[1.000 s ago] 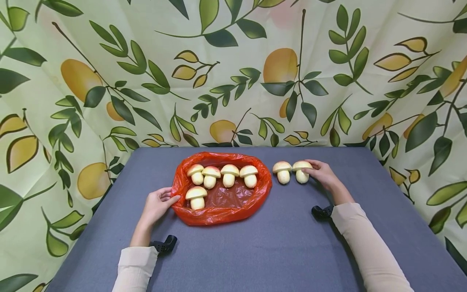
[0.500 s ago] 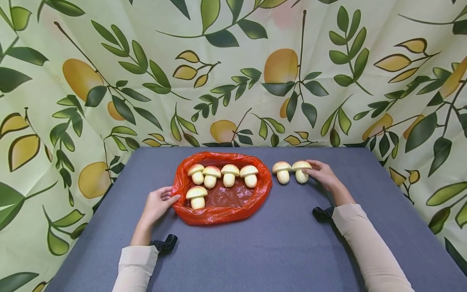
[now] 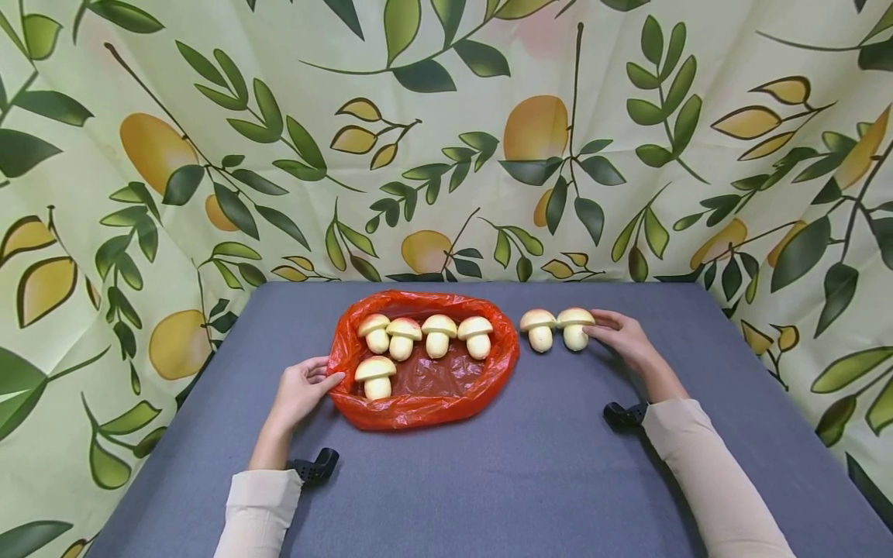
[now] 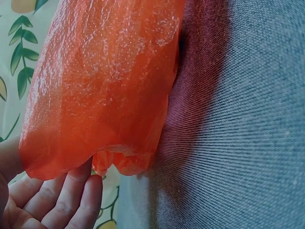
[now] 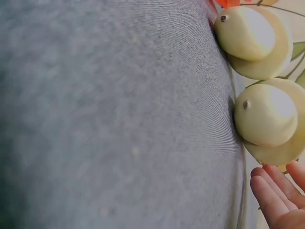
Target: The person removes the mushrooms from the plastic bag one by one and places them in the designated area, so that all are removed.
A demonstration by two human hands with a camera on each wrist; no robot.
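Note:
A red plastic bag (image 3: 418, 413) lies on the table with its mouth spread wide. Several toy mushrooms with pale stems and reddish-cream caps are inside it, one of them a mushroom (image 3: 377, 377) at the front left. My left hand (image 3: 302, 391) pinches the bag's left edge; in the left wrist view the thumb and fingers (image 4: 71, 198) meet at the red film. Right of the bag stand two more mushrooms side by side, a left mushroom (image 3: 539, 330) and a right mushroom (image 3: 575, 329). Beside the right one is my right hand (image 3: 623, 339), its fingers (image 5: 270, 191) loosely extended just off the cap.
A grey cloth-covered table (image 3: 460, 488) extends in front of the bag and between the arms. Behind it hangs a curtain (image 3: 446, 139) printed with leaves and fruit. Black wrist cameras, such as the left one (image 3: 317, 467), sit at both wrists.
My right hand has eased slightly to the right, its fingertips drawing away from the right mushroom. The left hand, bag and mushrooms stay in place.

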